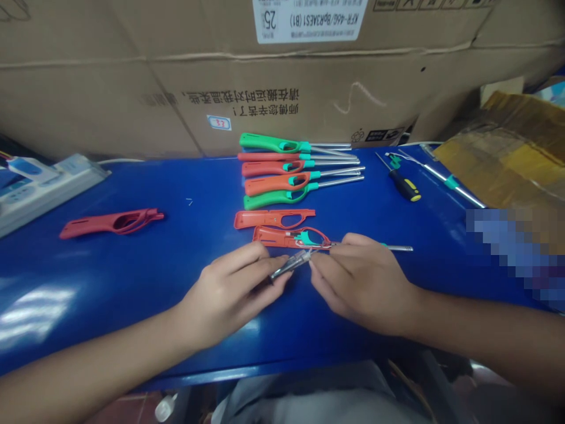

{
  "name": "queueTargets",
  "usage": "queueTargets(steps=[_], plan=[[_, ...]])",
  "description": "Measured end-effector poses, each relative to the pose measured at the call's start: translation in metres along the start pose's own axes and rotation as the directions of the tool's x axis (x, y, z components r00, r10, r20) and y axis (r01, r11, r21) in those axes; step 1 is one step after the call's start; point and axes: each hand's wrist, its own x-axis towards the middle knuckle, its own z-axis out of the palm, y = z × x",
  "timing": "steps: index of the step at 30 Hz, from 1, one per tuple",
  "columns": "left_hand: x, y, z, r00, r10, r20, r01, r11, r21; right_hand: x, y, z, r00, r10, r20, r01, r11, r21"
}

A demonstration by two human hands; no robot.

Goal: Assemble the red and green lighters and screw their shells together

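Between the fingers of my left hand [238,288] is a small clear and metal part [289,265], its pale tip pointing right. My right hand [366,282] is closed at that tip, its fingertips pinched on something too small to make out. Just behind my hands lies an open red handle half [273,237] with a green trigger piece [308,238], thin wires and a metal tube [399,248] that passes behind my right hand. Another red handle half [273,219] lies beyond it.
Several green, red and orange lighters [276,185] lie in a row behind. A red handle shell [112,224] and a power strip [48,191] are at left. A screwdriver [405,184], a loose metal tube [450,181] and a taped carton [498,159] are at right, a large cardboard box [168,88] behind.
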Motion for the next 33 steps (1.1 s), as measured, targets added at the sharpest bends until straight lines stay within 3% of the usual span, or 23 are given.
queueTargets(steps=[3,6,11,14,26,33], plan=[[0.0023,-0.0013,-0.0006,0.996,-0.072,-0.055,0.071,0.997,-0.022,-0.0021,0.0007,-0.0002,0.986,0.164,-0.008,-0.160,0.975,0.157],[0.0041,-0.0030,0.0002,0.986,-0.120,-0.112,0.116,0.992,-0.047,-0.0022,0.0013,-0.0016,0.947,0.322,0.007,-0.306,0.890,0.339],[0.0040,-0.0053,0.0024,0.977,-0.151,-0.153,0.141,0.987,-0.076,0.0006,0.0012,-0.0018,0.899,0.429,0.082,-0.392,0.710,0.585],[0.0033,-0.0058,0.0027,0.979,-0.147,-0.142,0.135,0.987,-0.088,0.0015,0.0011,0.0002,0.883,0.460,0.097,-0.410,0.653,0.637],[0.0025,-0.0057,0.0024,0.985,-0.137,-0.108,0.127,0.987,-0.100,0.0040,0.0009,-0.0001,0.893,0.450,0.031,-0.379,0.712,0.591],[0.0047,-0.0046,0.0032,0.980,-0.186,-0.072,0.172,0.971,-0.167,0.0038,-0.0004,-0.0022,0.889,0.457,-0.019,-0.347,0.702,0.622]])
